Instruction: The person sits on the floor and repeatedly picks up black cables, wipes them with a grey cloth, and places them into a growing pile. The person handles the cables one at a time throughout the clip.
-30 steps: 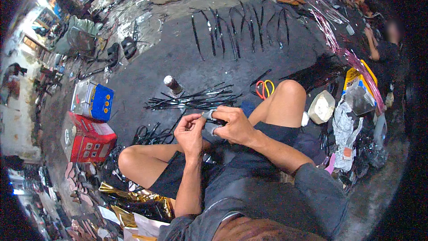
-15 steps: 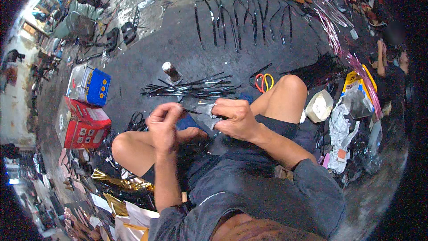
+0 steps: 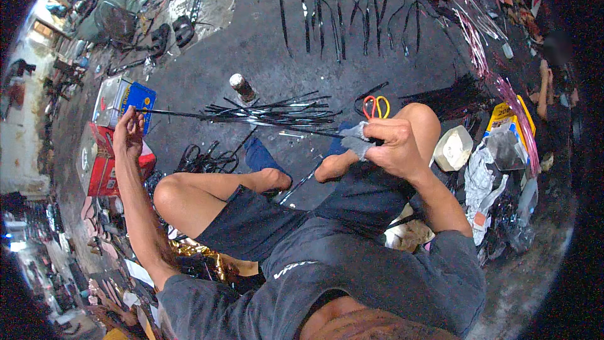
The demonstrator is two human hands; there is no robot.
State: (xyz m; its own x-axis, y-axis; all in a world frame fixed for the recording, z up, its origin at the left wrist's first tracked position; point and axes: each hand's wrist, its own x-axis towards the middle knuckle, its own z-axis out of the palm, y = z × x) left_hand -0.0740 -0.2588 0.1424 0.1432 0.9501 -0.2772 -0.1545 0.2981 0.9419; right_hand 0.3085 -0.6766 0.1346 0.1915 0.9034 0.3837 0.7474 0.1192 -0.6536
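A long thin black strip [image 3: 173, 113] is stretched nearly level between my two hands. At its left end, my left hand [image 3: 130, 131] pinches it in front of the boxes. My right hand [image 3: 396, 146] is closed around a folded grey cloth [image 3: 357, 143], and the strip's other end runs into this cloth. Below the taut strip, a loose bundle of shiny black strips [image 3: 289, 111] lies on the dark floor mat. Just behind the bundle stands a short cylinder with a whitish top [image 3: 241, 86]. Scissors with red and yellow handles [image 3: 376, 107] lie beyond my right hand.
Separate black strips [image 3: 341, 25] lie in a row at the far side. A blue and white box [image 3: 119, 102] sits on a red box [image 3: 100, 164] at left. At right are a whitish tub [image 3: 453, 149], crumpled paper [image 3: 481, 179] and pink strips [image 3: 519, 110].
My hands were close together before my lap; now they are far apart. The left has moved out to the left and up, the right to the right, drawing the strip straight.
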